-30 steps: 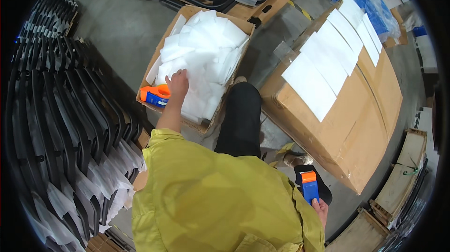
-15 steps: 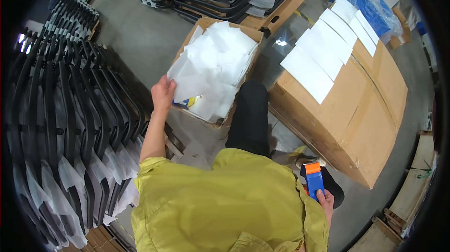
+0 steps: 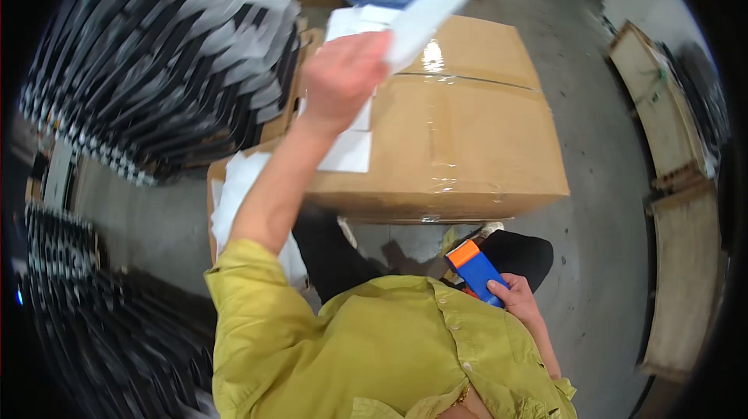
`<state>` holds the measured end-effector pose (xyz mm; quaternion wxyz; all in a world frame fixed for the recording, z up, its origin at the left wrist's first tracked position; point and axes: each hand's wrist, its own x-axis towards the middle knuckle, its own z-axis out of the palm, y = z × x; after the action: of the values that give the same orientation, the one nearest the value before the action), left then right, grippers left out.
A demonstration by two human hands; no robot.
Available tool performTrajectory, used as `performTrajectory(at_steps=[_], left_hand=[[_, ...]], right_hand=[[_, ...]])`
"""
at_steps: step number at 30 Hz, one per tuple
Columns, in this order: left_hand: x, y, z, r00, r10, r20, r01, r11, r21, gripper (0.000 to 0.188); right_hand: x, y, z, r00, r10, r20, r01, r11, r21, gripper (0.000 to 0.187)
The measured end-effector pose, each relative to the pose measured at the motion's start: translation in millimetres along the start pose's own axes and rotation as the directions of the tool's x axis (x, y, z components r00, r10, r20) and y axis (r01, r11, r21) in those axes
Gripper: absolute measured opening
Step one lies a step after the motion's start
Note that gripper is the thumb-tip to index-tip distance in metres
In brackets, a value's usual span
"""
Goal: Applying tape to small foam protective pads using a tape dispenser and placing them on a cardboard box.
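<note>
White sheets (image 3: 348, 151) already lie on the carton (image 3: 491, 139); above it the left grip (image 3: 347, 76) pinches another sheet (image 3: 428, 22), unlaid; before it the right grip (image 3: 517, 297) clasps a tape dispenser (image 3: 479, 271).

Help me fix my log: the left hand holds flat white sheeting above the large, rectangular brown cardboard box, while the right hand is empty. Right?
Not quite: the right hand isn't empty; the head view shows it gripping a blue handheld tool with an orange end. The left hand does hold flat white sheeting above the brown cardboard box.
</note>
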<state>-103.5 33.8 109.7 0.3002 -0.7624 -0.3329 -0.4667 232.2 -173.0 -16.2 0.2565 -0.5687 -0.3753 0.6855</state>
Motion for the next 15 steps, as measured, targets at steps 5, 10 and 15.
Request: performTrajectory(at_steps=[5,10,15], left_hand=[[-39.1,63.3,163.1,0.935,0.142,0.326,-0.142,0.990,-0.025,0.012],[-60.6,110.3,179.5,0.831,0.133,0.539,-0.079,0.989,-0.121,0.014],[-10.5,117.8,91.1,0.944,0.168,0.284,-0.107,0.970,-0.217,0.015]], right_hand=[[-18.6,26.7,-5.4,0.990,-0.017,-0.138,0.034,0.992,0.119,0.030],[-36.8,35.7,-11.4,0.981,-0.036,-0.193,0.065,0.987,0.146,0.026],[-37.4,42.2,-27.4,0.927,-0.246,-0.283,0.289,0.950,0.119,0.025]])
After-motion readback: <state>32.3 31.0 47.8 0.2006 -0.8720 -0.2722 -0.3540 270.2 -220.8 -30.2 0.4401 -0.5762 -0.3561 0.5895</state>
